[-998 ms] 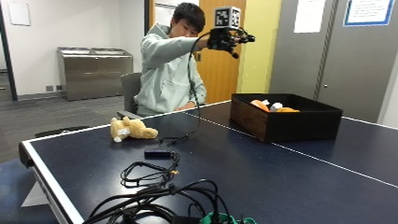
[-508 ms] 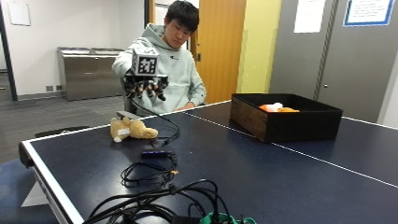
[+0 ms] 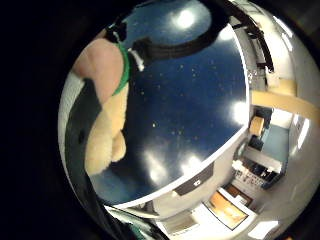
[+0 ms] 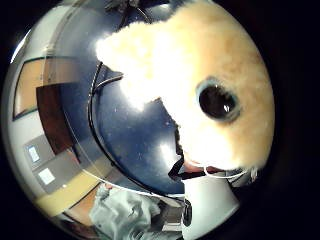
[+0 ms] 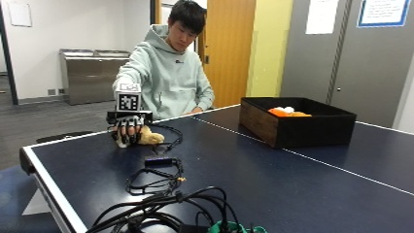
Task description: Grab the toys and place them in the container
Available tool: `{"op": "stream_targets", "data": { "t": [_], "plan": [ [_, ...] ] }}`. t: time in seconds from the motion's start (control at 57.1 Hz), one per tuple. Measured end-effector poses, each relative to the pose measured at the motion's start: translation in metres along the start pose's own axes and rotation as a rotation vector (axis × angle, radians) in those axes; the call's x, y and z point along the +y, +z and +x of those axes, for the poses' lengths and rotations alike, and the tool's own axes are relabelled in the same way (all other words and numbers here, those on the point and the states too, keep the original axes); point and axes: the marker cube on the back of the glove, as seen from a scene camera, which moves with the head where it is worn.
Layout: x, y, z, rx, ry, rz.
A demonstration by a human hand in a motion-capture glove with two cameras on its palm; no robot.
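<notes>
Right, the gloved right hand is down on the plush toy, which lies on the blue desk near the person's edge, well apart from the dark container. The grip looks draped over it, fingers pointing down around the body; can't tell if it's closed on it yet. Toy fills the thumb-side palm view, i.e. very close. Prob. light, soft, squashy, not fragile. Best taken round the body, not by a limb.

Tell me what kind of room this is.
Probably an office or school common room, not a home: the work surface is a blue table-tennis table with white lines, metal waste bins stand against the wall, and notices hang by plain wooden doors.
</notes>
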Motion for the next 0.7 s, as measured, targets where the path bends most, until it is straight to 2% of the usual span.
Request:
{"op": "stream_targets", "data": {
  "t": [0.14, 0.263, 0.333, 0.525, 0.613, 0.7],
  "plan": [
    [-0.001, 0.006, -0.011, -0.027, -0.027, 0.046],
    [0.002, -0.012, -0.037, -0.015, -0.088, -0.092],
    [0.009, -0.032, -0.055, -0.007, -0.123, -0.12],
    [0.023, -0.134, -0.123, 0.013, -0.303, -0.041],
    [0.045, -0.179, -0.169, -0.017, -0.35, -0.015],
    [0.074, -0.221, -0.23, 0.006, -0.432, 0.089]
  ]
}}
